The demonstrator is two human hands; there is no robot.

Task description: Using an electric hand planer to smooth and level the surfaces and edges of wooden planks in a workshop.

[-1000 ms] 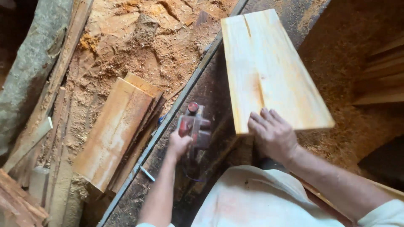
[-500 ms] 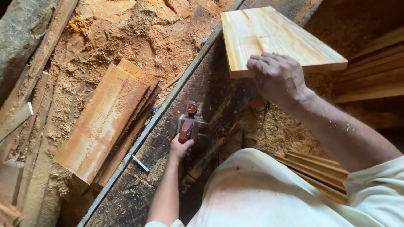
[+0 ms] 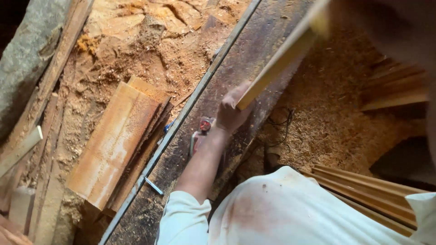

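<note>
My left hand (image 3: 230, 113) grips the near end of a pale wooden board (image 3: 279, 61), which is turned on edge and slants up to the right above the dark workbench (image 3: 254, 50). A red and grey electric planer (image 3: 200, 131) lies on the bench just under my left wrist, untouched. My right hand (image 3: 386, 27) is only a dark blur at the top right, close to the board's far end; its grip cannot be made out.
A stack of reddish planks (image 3: 113, 156) lies on the sawdust floor (image 3: 150, 50) left of the bench's metal edge rail (image 3: 193, 106). Profiled wooden strips (image 3: 363, 190) rest at the lower right. A cable (image 3: 278, 122) trails over the shavings.
My left hand let go of the planer and took the board's near end. The board, flat before, is now turned on edge and lifted.
</note>
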